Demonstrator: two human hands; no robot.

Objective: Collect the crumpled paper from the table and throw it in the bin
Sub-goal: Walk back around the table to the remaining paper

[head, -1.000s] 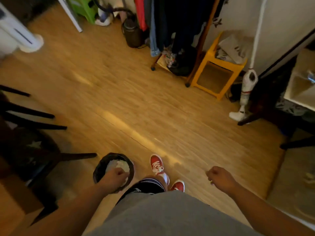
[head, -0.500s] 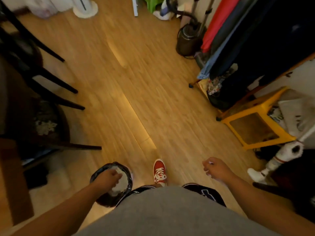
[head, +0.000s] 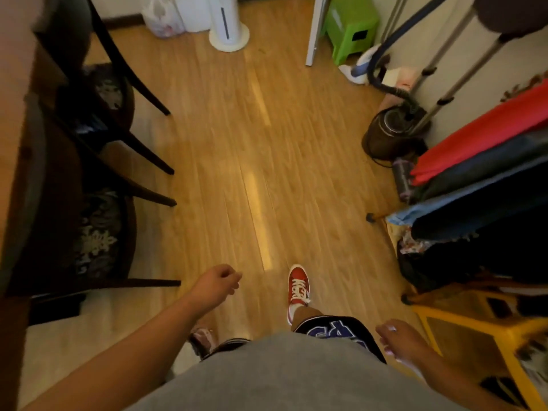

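Note:
My left hand hangs over the wooden floor with its fingers loosely curled and nothing in it. Under my left forearm a small piece of a dark round rim, the bin, shows; my arm and grey shirt hide most of it. No crumpled paper can be seen. My right hand is low at the right beside my shorts, fingers curled in and blurred, with no object visible in it. The dark table runs along the left edge.
Two dark chairs stand at the table on the left. A clothes rack, a garment steamer and a yellow stool line the right side. A green stool and white tower fan stand at the back. My red shoe is mid-floor.
My left hand has come up out of the bin and forward, empty. The view has swung left, so the bin has slipped under my forearm. My right hand has dropped lower.

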